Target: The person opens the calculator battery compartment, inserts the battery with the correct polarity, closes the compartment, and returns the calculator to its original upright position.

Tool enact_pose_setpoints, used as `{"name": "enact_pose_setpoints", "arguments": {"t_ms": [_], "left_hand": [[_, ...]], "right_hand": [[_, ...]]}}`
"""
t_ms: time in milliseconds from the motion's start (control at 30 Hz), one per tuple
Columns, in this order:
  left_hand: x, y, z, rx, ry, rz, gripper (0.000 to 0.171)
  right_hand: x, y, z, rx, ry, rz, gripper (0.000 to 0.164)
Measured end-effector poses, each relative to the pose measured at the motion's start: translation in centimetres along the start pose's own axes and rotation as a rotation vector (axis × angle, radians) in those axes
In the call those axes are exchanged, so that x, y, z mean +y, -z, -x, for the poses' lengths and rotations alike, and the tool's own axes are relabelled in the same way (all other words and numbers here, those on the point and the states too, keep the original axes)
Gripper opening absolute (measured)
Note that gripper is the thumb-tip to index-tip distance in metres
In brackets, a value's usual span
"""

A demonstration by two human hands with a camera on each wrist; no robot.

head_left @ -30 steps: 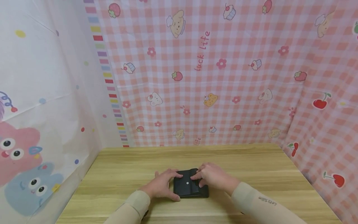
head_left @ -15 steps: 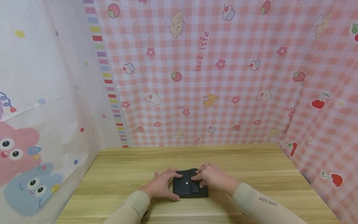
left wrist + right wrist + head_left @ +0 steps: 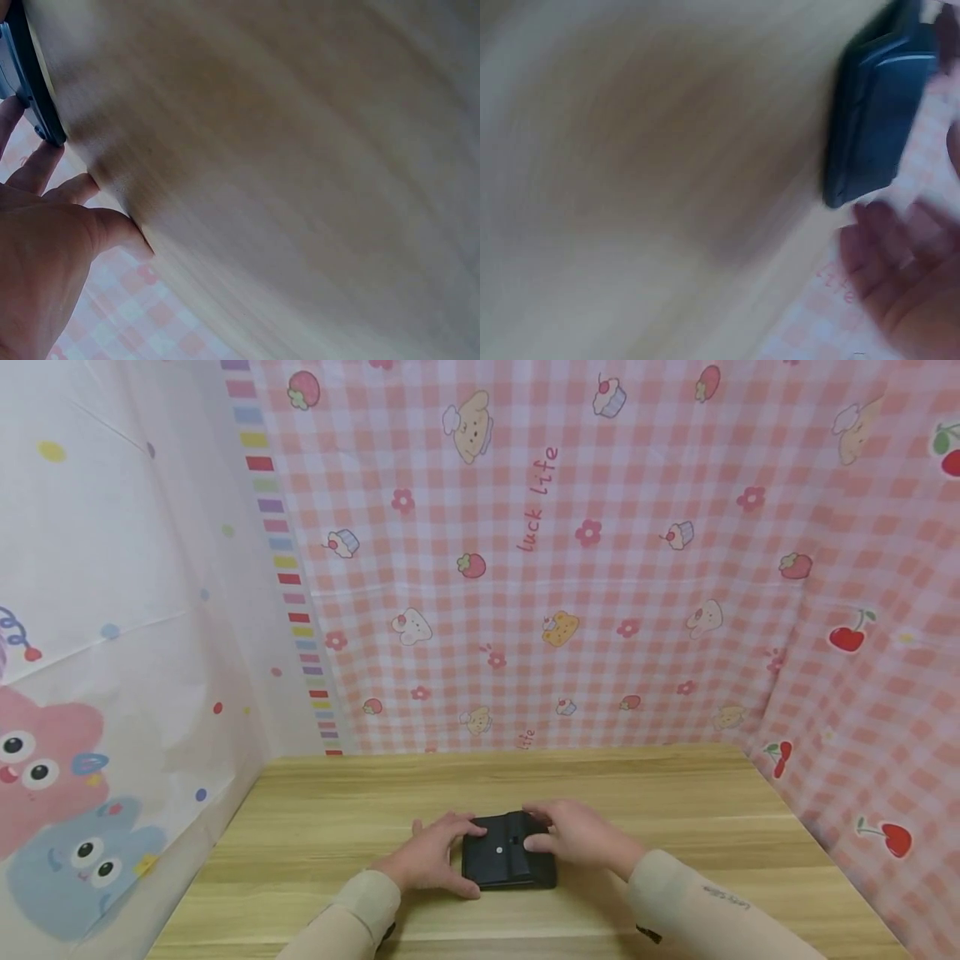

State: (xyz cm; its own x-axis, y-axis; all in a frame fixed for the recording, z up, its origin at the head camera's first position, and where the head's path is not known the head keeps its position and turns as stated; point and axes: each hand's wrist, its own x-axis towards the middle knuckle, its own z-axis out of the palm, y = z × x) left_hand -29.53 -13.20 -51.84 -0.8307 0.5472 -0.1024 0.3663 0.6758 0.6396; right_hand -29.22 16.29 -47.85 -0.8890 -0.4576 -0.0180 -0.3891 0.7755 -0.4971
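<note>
Backdrop: pink-and-white checked cloth (image 3: 652, 585) printed with strawberries, cupcakes, flowers and cartoon animals; to the left, a white cloth (image 3: 150, 568) with coloured dots and cartoon figures.
Surface: pale, wood-grained tabletop (image 3: 300, 843).
Wallet: black, rectangular, leather-looking wallet (image 3: 483, 864), lying flat on the near-middle part of the tabletop, between the hands.
Wallet's face: smooth and dark, with a small, round, pale stud (image 3: 499, 850) on its left part; just right of that, a raised black fold (image 3: 519, 862) runs from the far side toward the near one, bearing a small darker patch.
Wallet's edges: layered; the right wrist view catches a bright gleam along one edge and a part standing up at a slant.
Left hand: the person's bare left hand (image 3: 431, 857) is spread, not clenched; its index finger touches the wallet's far left part and its thumb lies at the near left edge.
Right hand: the bare right hand (image 3: 581, 835) is loose and holds nothing, at the wallet's right side; the right wrist view, blurred, shows its fingers bent just beside the wallet's end.
Sleeves: both beige, the right one (image 3: 712, 902) with dark lettering.
</note>
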Motion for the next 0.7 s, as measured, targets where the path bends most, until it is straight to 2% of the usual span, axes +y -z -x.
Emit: {"name": "enact_pose_setpoints", "arguments": {"t_ms": [133,267,400,500,700], "left_hand": [[-0.3,0.0,-0.1,0.002,-0.001,0.006,0.082],[-0.3,0.0,0.0,-0.001,-0.008,0.012,0.083],[-0.3,0.0,0.0,-0.002,-0.007,0.015,0.083],[-0.3,-0.1,0.0,0.001,-0.005,0.012,0.083],[-0.5,-0.2,-0.2,0.008,-0.005,0.013,0.083]], "right_hand": [[0.2,0.6,0.3,0.029,-0.327,-0.339,0.072],[0.4,1.1,0.6,-0.024,-0.49,-0.505,0.092],[0.3,1.2,0.9,-0.043,-0.54,-0.533,0.101],[0.1,1.3,0.9,-0.042,-0.543,-0.478,0.102],[-0.5,1.1,0.8,-0.072,-0.536,-0.404,0.088]]}}
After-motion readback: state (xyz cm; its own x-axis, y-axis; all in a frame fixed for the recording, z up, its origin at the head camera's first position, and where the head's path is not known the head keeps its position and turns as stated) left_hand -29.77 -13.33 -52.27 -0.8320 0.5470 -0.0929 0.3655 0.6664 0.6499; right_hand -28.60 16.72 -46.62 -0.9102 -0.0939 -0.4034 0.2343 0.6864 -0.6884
